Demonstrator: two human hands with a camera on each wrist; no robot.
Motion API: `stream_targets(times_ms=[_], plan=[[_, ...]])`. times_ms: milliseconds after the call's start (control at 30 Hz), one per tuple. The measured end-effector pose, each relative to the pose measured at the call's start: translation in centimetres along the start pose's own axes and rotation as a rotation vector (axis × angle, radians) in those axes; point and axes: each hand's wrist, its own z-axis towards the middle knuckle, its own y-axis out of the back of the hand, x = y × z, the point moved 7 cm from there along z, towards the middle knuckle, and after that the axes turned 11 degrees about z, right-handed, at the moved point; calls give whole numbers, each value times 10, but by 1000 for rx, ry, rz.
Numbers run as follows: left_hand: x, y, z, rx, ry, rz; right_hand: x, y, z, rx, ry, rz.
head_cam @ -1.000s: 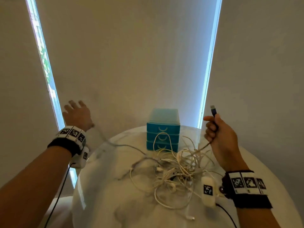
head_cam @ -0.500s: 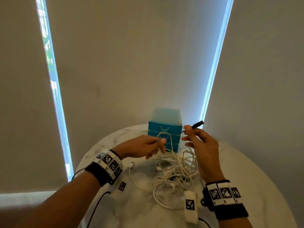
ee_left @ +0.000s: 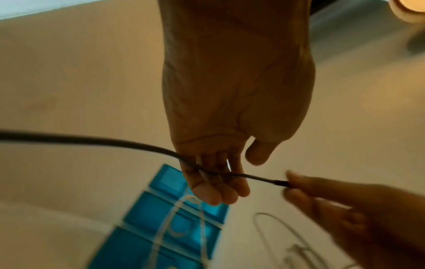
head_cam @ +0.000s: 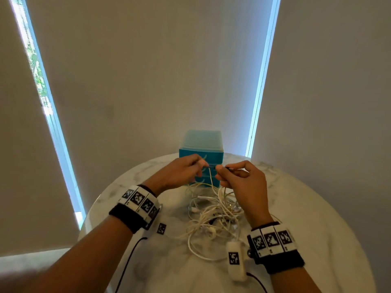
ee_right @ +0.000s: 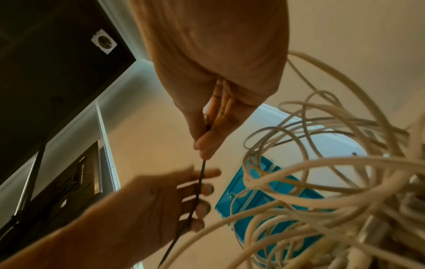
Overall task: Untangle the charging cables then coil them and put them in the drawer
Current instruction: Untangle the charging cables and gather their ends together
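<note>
You hold one thin dark cable (ee_left: 253,177) stretched between both hands, raised above the marble table (head_cam: 306,208) and just in front of the blue drawer unit (head_cam: 201,153) at the far side. Your right hand (head_cam: 243,182) pinches the cable's plug end between thumb and fingertips. Your left hand (head_cam: 179,172) has the cable running across its fingers (ee_left: 218,189), which are only lightly curled, so that side looks more like a guide than a firm grip; whether the thumb presses down on it you cannot tell from these views.

The rest of the work lies below your hands: a pile of white cables (head_cam: 213,216) sits knotted in the middle of the table, near you, with one white loop rising up against the drawer fronts. All the drawers look closed.

The main risk is, I judge, the loose left side. If you start winding with the dark cable merely lying over those fingers, it may slip off and drop back into the pile, tangling again. A second risk is the white loop by the drawers and the strands hanging close beside your right wrist in its camera: a wide coiling motion could snag them and drag the whole knot along, or tighten it. Keep the coil small and high, and clamp the left thumb down first.
</note>
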Motion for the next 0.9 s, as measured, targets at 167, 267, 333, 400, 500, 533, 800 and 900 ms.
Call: stream_targets(times_ms=[167,267,333,400,500,533,800,900], plan=[[-22,-22,13,-97,-33,-144,-3,3,7,35,57,-74],[8,-14,18,-266,105,-446,-5,11,14,80,133,-147],[31,-9,20,-379,146,-614,-13,6,14,198,124,-323],[46,-14,21,-404,124,-755,-29,-5,10,366,59,-519],[55,-29,20,-346,109,-864,-35,-11,9,418,7,-631],[56,-32,19,-329,103,-873,-32,-10,11,381,24,-635],[63,-33,9,-301,139,-1003,-41,-86,13,813,51,-1209],[61,-31,8,-291,155,-1009,-66,-104,6,992,21,-1451]])
